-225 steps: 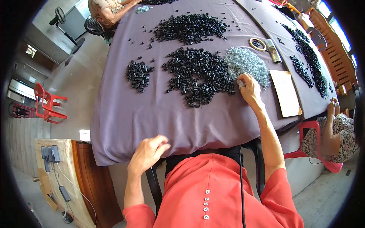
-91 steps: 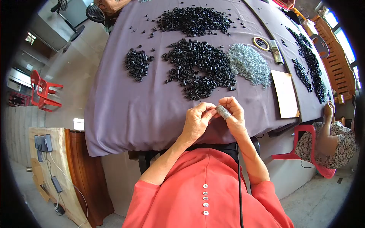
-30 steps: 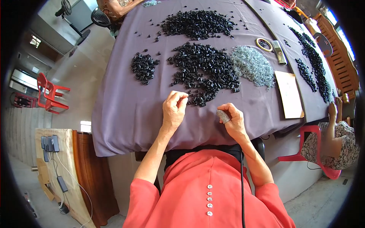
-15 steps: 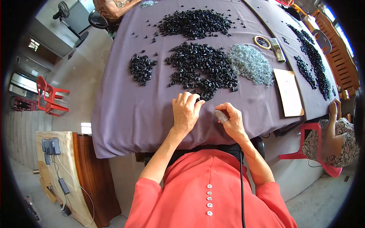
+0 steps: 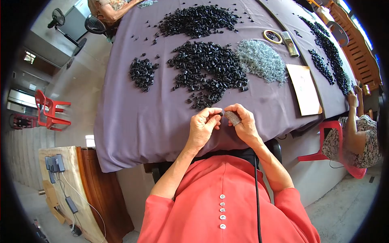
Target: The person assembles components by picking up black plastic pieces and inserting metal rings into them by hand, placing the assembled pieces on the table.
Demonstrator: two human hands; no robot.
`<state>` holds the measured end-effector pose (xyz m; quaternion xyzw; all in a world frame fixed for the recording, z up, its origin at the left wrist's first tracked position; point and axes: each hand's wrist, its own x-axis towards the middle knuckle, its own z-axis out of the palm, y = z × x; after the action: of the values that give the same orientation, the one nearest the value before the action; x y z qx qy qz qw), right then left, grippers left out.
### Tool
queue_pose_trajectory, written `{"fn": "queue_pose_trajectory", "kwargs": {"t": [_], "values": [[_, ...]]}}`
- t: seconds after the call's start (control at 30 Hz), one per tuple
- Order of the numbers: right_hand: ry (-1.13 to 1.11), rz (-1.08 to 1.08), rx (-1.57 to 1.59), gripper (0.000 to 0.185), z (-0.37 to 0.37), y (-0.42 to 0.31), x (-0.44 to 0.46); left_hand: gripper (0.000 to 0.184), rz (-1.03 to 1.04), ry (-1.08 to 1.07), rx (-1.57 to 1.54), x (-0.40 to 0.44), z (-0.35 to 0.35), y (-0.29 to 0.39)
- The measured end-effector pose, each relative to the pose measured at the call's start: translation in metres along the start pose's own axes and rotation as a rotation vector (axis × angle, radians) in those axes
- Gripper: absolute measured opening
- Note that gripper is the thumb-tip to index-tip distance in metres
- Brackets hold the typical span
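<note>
My left hand pinches a small black tubular piece between thumb and fingertips, just off the table's near edge. Close beside it, my right hand is closed, its fingertips almost meeting the left ones. A grey, fabric-like covering wraps one digit of the right hand; whatever those fingertips hold is too small to make out. Beyond my hands spreads a large pile of similar black pieces. A heap of small clear or silvery parts adjoins its right side.
A smaller black pile lies left, another large one farther back. On the right are a tape roll, a packet and a flat board. Two other people sit at the purple-covered table, far left and right.
My left hand has drawn back from the near edge of the black pile with a black piece in its fingers. The two hands have come together. The camera view has shifted slightly.
</note>
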<state>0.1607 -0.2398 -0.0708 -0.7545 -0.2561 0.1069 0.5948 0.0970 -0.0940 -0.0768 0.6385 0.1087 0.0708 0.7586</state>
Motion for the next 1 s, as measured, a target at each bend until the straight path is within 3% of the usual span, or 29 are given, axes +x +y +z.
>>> {"fn": "queue_pose_trajectory", "kwargs": {"t": [0.33,0.43,0.53,0.63,0.83,1.0], "values": [[-0.027,-0.037,-0.013,0.026,-0.002,0.003,-0.001,0.018,-0.002,0.040,-0.064,-0.002,0.005,0.004],[-0.014,-0.038,-0.006,0.027,-0.001,0.001,0.000,0.026,0.030,-0.084,0.110,0.001,0.000,0.001],[0.031,-0.069,0.028,0.026,0.001,-0.001,0.000,0.019,0.058,-0.038,0.120,0.004,0.003,0.002],[0.075,-0.106,0.060,0.024,0.000,0.003,-0.001,0.013,-0.147,0.102,-0.299,0.005,0.006,0.006],[0.092,-0.195,-0.028,0.020,0.002,0.007,0.000,0.012,-0.162,0.093,-0.249,0.003,0.004,0.005],[0.071,-0.206,-0.081,0.020,0.003,-0.001,-0.001,0.008,-0.200,0.069,-0.437,0.003,0.008,0.003]]}}
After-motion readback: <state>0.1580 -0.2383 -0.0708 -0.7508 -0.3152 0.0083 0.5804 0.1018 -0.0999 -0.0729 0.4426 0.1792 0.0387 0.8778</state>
